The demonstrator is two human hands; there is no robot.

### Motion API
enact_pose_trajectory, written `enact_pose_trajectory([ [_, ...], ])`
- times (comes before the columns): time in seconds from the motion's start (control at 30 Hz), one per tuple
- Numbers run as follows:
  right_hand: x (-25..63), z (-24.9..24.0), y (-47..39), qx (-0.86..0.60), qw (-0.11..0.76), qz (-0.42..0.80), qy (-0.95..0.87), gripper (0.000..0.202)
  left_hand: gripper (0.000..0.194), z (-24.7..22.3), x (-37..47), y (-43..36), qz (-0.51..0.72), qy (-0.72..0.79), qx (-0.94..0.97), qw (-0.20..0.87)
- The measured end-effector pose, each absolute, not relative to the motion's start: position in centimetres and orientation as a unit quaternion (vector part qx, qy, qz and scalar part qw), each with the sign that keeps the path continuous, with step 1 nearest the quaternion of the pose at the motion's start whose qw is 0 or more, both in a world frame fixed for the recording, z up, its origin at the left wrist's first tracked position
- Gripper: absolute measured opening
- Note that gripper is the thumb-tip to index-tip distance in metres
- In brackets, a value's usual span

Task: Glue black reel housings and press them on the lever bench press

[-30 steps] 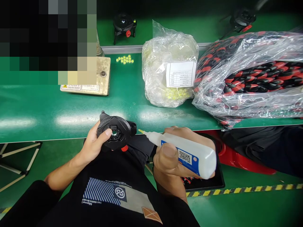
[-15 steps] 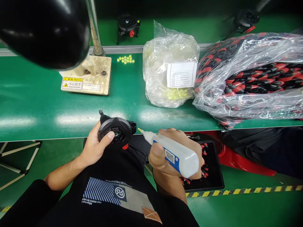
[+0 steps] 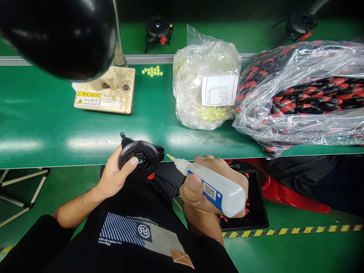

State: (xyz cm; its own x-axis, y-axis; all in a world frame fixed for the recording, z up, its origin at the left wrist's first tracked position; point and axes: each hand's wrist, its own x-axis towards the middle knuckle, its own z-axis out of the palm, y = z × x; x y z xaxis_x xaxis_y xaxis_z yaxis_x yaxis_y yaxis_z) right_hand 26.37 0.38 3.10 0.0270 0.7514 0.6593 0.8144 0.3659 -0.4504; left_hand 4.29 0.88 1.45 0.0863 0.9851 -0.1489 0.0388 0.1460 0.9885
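Observation:
My left hand is closed around a black round base with a graduated ring, short legs and a red knob, held at the bench's front edge. The thumb presses on its centre; the other fingers are hidden beneath. In my right hand is a white glue bottle with a blue label, tilted so its yellowish nozzle points up and left. The nozzle tip sits a little to the right of the base's small round socket, apart from it. Several yellow-green discs lie farther back on the bench.
A press stand with a warning label and a big black rounded part stands left. A clear bag and a larger bag of red-black parts lie right. Another similar base stands behind. A black tray sits below the bench.
My right hand and the glue bottle have shifted slightly right and down, so the nozzle is a bit farther from the base. My left hand has hardly moved.

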Motion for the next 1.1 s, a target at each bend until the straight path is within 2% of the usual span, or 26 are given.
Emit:
enact_pose_trajectory([
  [0.13,25.9,3.8,1.0,-0.508,0.471,-0.079,-0.716,0.018,0.033,1.2,4.2,0.9,0.434,0.511,0.485,0.562],
  [0.3,25.5,3.2,1.4,-0.486,0.495,-0.118,-0.71,0.033,0.031,1.2,4.2,0.8,0.422,0.501,0.406,0.637],
  [0.43,25.8,2.3,1.1,-0.494,0.487,-0.087,-0.715,0.034,0.034,1.3,4.3,0.7,0.397,0.482,0.328,0.709],
  [0.7,25.7,2.3,1.2,-0.481,0.511,-0.12,-0.703,0.04,0.036,1.5,4.5,0.9,0.4,0.478,0.319,0.714],
  [0.8,25.3,2.1,1.3,-0.488,0.529,-0.122,-0.683,0.031,0.036,1.4,4.5,0.8,0.398,0.483,0.314,0.714],
  [0.87,25.0,1.9,1.4,-0.512,0.572,-0.103,-0.633,0.023,0.037,1.3,4.5,0.8,0.397,0.484,0.311,0.715],
  [0.97,25.3,1.4,1.9,-0.548,0.692,0.004,-0.47,0.027,0.039,1.0,4.5,1.2,0.393,0.492,0.31,0.713],
  [1.03,26.1,0.7,2.3,-0.543,0.751,0.18,-0.33,0.03,0.042,0.8,4.4,1.9,0.385,0.507,0.31,0.706],
  [1.1,27.2,-0.5,2.7,-0.491,0.748,0.408,-0.179,0.031,0.047,0.4,4.2,3.1,0.37,0.522,0.313,0.702],
])
